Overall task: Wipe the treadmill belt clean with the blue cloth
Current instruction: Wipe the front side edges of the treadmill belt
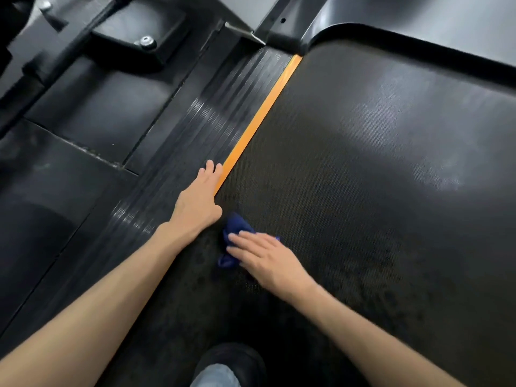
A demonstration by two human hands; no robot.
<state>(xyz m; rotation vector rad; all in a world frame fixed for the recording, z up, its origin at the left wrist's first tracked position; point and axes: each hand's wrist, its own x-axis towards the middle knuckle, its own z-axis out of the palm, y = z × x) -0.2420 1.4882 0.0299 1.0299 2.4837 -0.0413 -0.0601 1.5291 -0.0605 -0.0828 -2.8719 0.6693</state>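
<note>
Treadmill belt (363, 163) is showing matt black, finely dimpled, rubbery-looking, and is catching a dull sheen at the far end. Blue cloth (236, 223) is looking soft, woven and matt, and is lying crumpled. Side rail (201, 115) is reading as ribbed black, with the ridges glinting. Orange strip (262, 115) is looking smooth and flat-finished. Front cover (418, 12) is appearing as smooth semi-gloss plastic. Bolt head (147, 41) is shining like bright metal. Floor mats (97, 107) are looking matt and rubbery.

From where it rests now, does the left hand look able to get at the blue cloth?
Probably yes. The left hand rests on the side rail beside the blue cloth, with nothing between them. The right hand presses flat on much of the cloth, but its left part shows free.
</note>
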